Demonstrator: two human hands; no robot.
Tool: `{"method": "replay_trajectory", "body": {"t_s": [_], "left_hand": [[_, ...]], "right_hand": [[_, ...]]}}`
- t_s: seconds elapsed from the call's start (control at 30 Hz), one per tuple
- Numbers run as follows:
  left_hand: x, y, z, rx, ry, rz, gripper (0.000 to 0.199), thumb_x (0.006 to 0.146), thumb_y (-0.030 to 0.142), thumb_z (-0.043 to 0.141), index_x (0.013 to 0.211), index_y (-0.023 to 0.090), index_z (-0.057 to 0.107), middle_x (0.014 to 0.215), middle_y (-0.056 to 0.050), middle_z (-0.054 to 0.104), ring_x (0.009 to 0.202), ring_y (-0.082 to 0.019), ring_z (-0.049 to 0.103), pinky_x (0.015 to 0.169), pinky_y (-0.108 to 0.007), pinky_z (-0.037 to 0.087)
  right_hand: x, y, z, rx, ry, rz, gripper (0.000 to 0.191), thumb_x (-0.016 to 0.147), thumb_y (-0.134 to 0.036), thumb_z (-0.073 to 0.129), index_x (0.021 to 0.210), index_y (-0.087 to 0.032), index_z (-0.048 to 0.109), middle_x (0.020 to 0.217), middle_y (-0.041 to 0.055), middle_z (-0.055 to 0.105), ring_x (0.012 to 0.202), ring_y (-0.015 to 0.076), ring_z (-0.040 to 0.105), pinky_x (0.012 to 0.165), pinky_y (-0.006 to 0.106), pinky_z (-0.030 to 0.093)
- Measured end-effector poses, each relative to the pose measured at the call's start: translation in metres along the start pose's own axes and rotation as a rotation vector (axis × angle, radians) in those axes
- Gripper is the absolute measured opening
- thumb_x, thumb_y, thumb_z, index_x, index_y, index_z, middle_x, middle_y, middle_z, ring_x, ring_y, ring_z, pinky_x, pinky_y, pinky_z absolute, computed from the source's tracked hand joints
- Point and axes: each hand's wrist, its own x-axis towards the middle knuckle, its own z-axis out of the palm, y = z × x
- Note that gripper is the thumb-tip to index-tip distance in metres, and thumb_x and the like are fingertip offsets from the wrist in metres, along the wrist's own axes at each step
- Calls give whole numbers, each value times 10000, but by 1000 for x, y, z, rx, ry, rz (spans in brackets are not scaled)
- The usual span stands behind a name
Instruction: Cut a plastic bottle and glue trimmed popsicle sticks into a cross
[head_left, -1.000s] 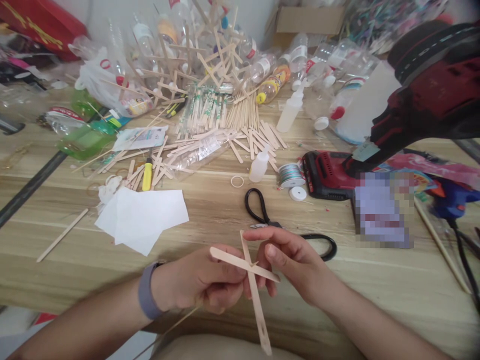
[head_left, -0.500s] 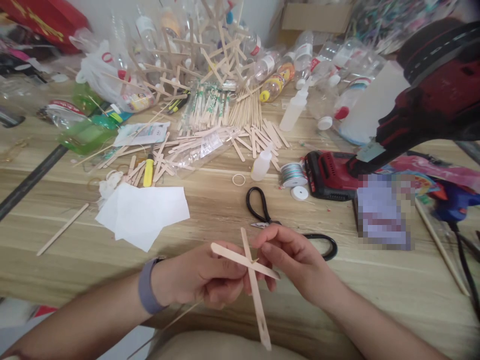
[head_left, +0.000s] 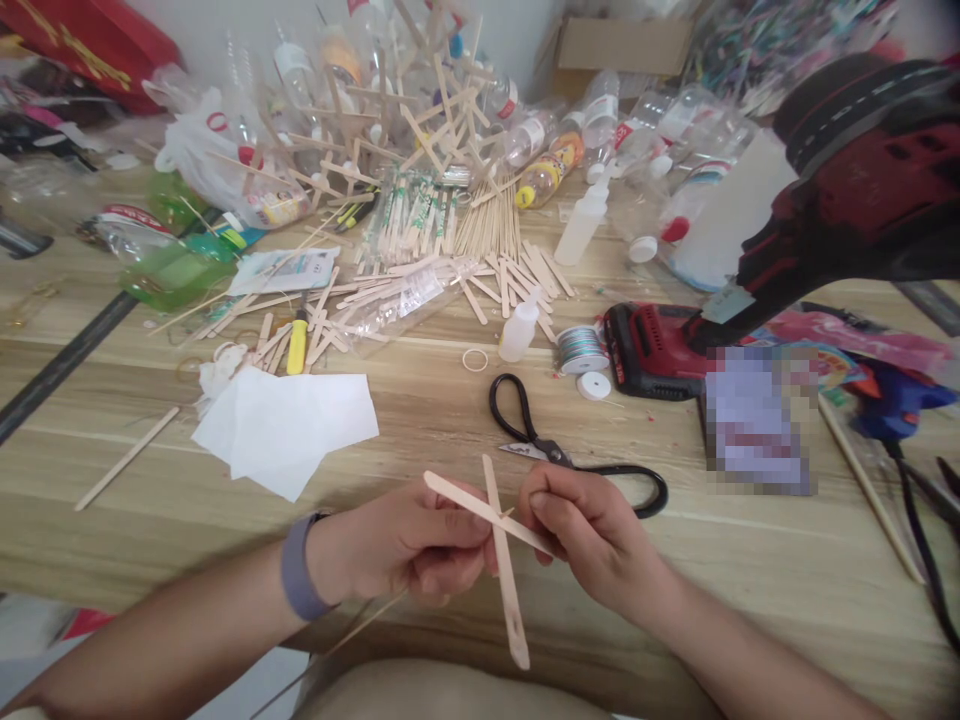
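Note:
Two flat wooden craft sticks cross in an X in front of me, the slanting craft stick (head_left: 461,500) lying over the steeper craft stick (head_left: 511,600). A small pointed tip shows at their crossing. My left hand (head_left: 420,540) grips the crossed sticks from the left, thumb near the joint. With curled fingers, my right hand (head_left: 589,525) pinches the right end of the slanting stick. A thin wooden skewer (head_left: 367,622) runs from below up behind my left hand, where its far part is hidden. Just beyond my right hand lie black-handled scissors (head_left: 551,450), partly covered by it.
White paper sheets (head_left: 289,430) and a loose craft stick (head_left: 127,458) lie at left. Farther back are piled craft sticks (head_left: 360,305), a glue bottle (head_left: 519,328), a thread spool (head_left: 581,350) and plastic bottles (head_left: 551,170). A red-black power tool (head_left: 652,345) stands at right.
My right hand has gone from loosely spread fingers beside the crossing to a closed pinch on the slanting stick's end. The lower end of the steeper stick has risen slightly.

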Motion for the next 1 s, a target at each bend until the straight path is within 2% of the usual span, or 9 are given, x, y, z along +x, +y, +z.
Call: {"method": "replay_trajectory", "body": {"t_s": [0.17, 0.33, 0.63, 0.83, 1.0], "left_hand": [[0, 0, 0, 16, 23, -6, 472, 721, 569, 730, 760, 112, 620, 398, 90, 415, 371, -44, 263, 388, -202, 185], [0, 0, -1, 19, 22, -8, 478, 715, 588, 727, 712, 127, 600, 404, 83, 418, 381, -50, 279, 391, -206, 198], [1, -1, -1, -55, -20, -5, 401, 752, 502, 729, 744, 112, 635, 395, 81, 447, 374, -41, 287, 396, -185, 218], [3, -4, -3, -61, -57, 27, 379, 773, 487, 713, 708, 125, 622, 383, 77, 431, 356, -55, 292, 386, -205, 213], [2, -2, -3, -45, -36, 26, 392, 769, 503, 713, 656, 144, 603, 369, 77, 404, 359, -61, 292, 404, -220, 204]], "right_hand": [[-1, 1, 1, -45, 10, -16, 306, 896, -168, 341, 609, -219, 435, 500, -55, 500, 428, 79, 386, 455, 206, 335], [-1, 0, 1, -76, 39, -54, 304, 899, -175, 346, 612, -220, 435, 485, -55, 490, 432, 82, 423, 443, 193, 340], [-2, 0, 0, -61, 85, -33, 301, 894, -195, 370, 619, -209, 492, 452, -60, 445, 381, 75, 379, 384, 194, 289], [1, 1, 2, -53, 116, -61, 281, 868, -225, 474, 670, -177, 667, 442, -54, 421, 388, 73, 330, 399, 218, 280], [2, 2, 2, 44, 138, 27, 232, 818, -277, 577, 763, -175, 778, 455, -32, 455, 418, 84, 315, 383, 227, 236]]}}
